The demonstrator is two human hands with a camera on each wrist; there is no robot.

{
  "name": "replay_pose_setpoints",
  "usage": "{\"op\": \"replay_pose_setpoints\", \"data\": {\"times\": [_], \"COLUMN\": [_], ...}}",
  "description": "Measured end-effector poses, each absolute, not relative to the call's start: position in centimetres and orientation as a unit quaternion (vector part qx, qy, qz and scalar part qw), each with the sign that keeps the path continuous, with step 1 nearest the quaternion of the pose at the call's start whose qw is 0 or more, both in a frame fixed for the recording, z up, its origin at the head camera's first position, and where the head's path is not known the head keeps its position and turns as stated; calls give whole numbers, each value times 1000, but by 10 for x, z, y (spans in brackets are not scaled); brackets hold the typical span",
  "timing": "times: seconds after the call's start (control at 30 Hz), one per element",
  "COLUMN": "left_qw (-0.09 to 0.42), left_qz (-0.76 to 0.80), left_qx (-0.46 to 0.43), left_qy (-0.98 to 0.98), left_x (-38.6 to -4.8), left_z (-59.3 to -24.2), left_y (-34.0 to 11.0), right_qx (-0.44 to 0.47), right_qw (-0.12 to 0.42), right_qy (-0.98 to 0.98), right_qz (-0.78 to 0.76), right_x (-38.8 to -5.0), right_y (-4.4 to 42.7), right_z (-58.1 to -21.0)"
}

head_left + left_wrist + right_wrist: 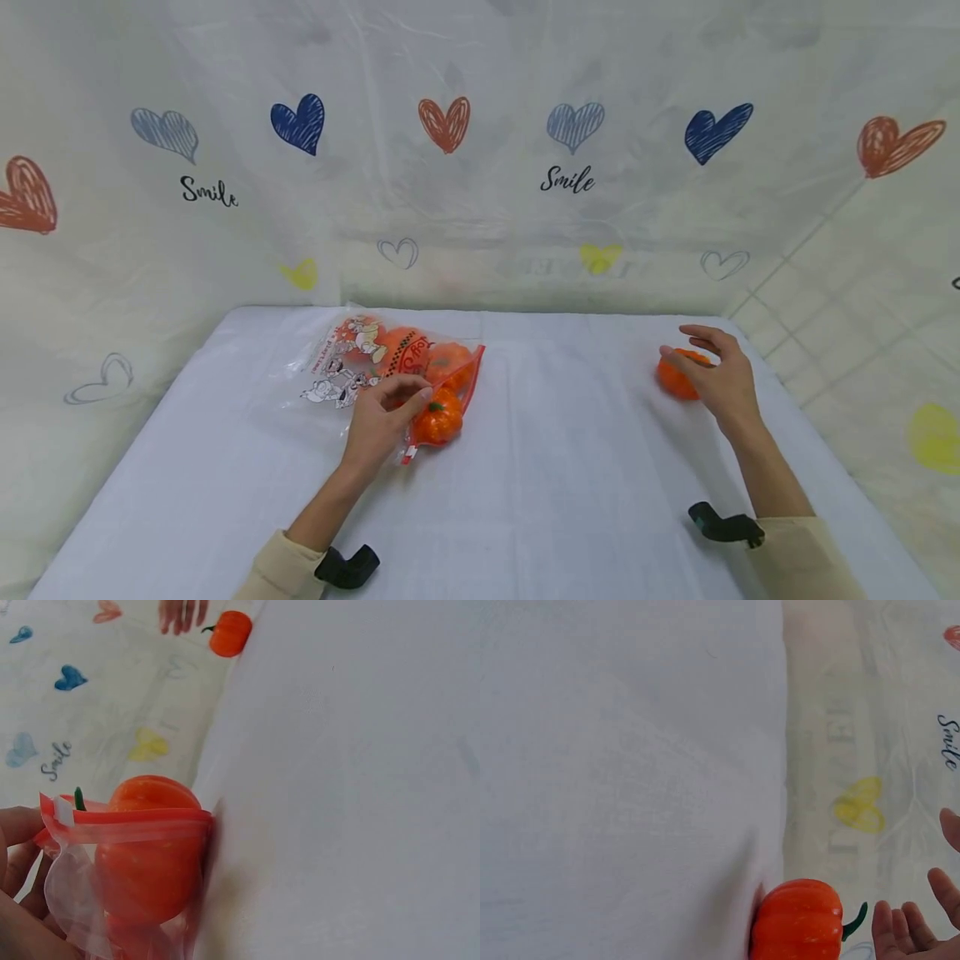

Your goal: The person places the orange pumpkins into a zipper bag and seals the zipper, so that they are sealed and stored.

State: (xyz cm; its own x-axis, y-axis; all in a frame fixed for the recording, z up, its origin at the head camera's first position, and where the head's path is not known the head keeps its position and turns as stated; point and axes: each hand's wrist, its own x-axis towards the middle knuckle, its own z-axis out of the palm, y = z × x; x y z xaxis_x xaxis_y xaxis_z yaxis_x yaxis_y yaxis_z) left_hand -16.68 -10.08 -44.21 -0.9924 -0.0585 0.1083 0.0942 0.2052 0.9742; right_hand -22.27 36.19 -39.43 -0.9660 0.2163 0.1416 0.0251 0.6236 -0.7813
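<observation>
A clear zip bag (341, 367) with a red zip edge and cartoon prints lies on the left of the table. Orange toy pumpkins show through its plastic, and one pumpkin (438, 419) sits at the bag's mouth, partly past the red edge (142, 817). My left hand (382, 417) pinches the bag by its mouth. At the far right, another toy pumpkin (678, 375) with a green stem (855, 922) rests on the table. Close over it hovers my right hand (723, 379), fingers spread and apart from the pumpkin in the right wrist view.
A white cloth covers the table (555, 467). Behind it hangs a pale sheet (510, 217) printed with hearts and the word "Smile". Black wrist-camera mounts stick out from both sleeves (798, 554).
</observation>
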Motion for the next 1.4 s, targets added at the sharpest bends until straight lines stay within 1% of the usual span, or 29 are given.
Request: {"op": "replay_pose_setpoints", "data": {"times": [0.27,0.7,0.83,1.1,1.3,1.4], "left_qw": [62,60,60,61,62,62], "left_qz": [-629,-628,-627,-628,-626,-628], "left_qx": [-13,-4,-5,-12,-13,-14], "left_qy": [-775,-776,-777,-775,-777,-776], "left_x": [-166,-167,-166,-167,-168,-168], "left_z": [-442,-442,-442,-443,-443,-443], "left_y": [-101,-101,-101,-101,-102,-102], "right_qx": [-105,-153,-154,-148,-147,-145], "right_qw": [131,134,132,104,88,72], "right_qy": [-882,-885,-892,-907,-922,-921], "right_qz": [440,419,403,380,348,354], "right_x": [-225,-228,-227,-226,-229,-230], "right_y": [372,389,396,413,419,420], "right_z": [-399,-404,-409,-415,-419,-420]}}
